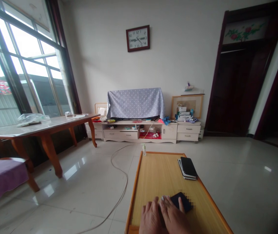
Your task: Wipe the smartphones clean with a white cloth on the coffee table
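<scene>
I see left hand flat on ribbed bamboo tabletop, fingers spread, gripping nothing. Right hand touching it, fingers extended over flat dark rectangular phone at table's near end.

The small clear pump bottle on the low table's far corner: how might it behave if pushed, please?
The small clear pump bottle stands tall and narrow, so it probably tips easily. It sits at the corner of the bamboo-topped table, so a nudge could send it off. It looks like light plastic.
</scene>
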`<state>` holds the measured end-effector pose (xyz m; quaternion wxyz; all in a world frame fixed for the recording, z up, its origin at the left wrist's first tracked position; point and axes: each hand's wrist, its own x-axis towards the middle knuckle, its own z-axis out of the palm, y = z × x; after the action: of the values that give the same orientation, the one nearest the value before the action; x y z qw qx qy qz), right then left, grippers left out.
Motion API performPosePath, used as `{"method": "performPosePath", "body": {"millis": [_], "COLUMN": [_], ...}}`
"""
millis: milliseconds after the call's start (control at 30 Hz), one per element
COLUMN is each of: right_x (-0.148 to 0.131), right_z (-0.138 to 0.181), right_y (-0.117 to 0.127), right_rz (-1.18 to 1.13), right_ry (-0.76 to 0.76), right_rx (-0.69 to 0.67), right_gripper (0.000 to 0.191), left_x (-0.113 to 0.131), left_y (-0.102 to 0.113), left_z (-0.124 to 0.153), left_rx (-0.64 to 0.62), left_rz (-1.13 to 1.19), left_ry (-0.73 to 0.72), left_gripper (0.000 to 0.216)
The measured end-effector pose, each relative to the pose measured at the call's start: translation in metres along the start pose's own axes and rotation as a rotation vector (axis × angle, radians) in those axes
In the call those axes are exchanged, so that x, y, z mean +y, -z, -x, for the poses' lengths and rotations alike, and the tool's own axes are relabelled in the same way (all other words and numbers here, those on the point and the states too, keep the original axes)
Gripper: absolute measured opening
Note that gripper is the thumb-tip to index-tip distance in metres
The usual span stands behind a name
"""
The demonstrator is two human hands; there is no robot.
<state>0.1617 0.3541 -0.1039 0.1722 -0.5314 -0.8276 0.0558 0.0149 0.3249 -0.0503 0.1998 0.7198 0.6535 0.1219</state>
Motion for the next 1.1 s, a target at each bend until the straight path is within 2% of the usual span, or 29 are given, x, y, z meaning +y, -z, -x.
{"method": "performPosePath", "body": {"millis": [100,233,400,533,667,733,800,967,1033,1100], "right_x": [0.017,0.042,0.043,0.025,0.003,0.001,0.012,0.056,0.056,0.04], "right_z": [-0.005,-0.007,-0.008,-0.002,0.008,0.01,0.01,0.004,0.005,0.009], "right_y": [0.01,0.008,0.003,0.011,0.015,0.016,0.019,0.029,0.026,0.015], "right_rz": [0.073,0.162,0.133,0.095,-0.028,-0.048,-0.01,0.163,0.18,0.131], "right_ry": [-0.084,-0.231,-0.324,-0.298,-0.105,-0.064,-0.119,-0.38,-0.398,-0.323], "right_rx": [-0.001,0.009,-0.009,-0.01,-0.109,-0.13,-0.099,0.059,0.07,0.035], "right_gripper": [0.048,0.054,0.061,0.057,0.054,0.054,0.054,0.06,0.062,0.061], "left_x": [0.005,0.007,0.006,0.01,0.015,0.018,0.02,0.023,0.021,0.018], "left_y": [0.011,0.017,0.013,0.013,0.018,0.02,0.022,0.026,0.025,0.024], "left_z": [0.004,0.002,-0.001,0.001,0.003,0.004,0.005,0.005,0.004,0.003], "left_rx": [-0.016,-0.086,-0.074,-0.057,-0.052,-0.059,-0.055,-0.071,-0.087,-0.097], "left_rz": [0.026,-0.004,-0.015,-0.006,0.002,-0.005,-0.015,-0.012,-0.018,-0.021], "left_ry": [-0.015,0.009,-0.013,-0.021,-0.025,-0.025,-0.005,0.012,0.011,0.008], "left_gripper": [0.08,0.082,0.086,0.083,0.057,0.051,0.051,0.071,0.072,0.066]}}
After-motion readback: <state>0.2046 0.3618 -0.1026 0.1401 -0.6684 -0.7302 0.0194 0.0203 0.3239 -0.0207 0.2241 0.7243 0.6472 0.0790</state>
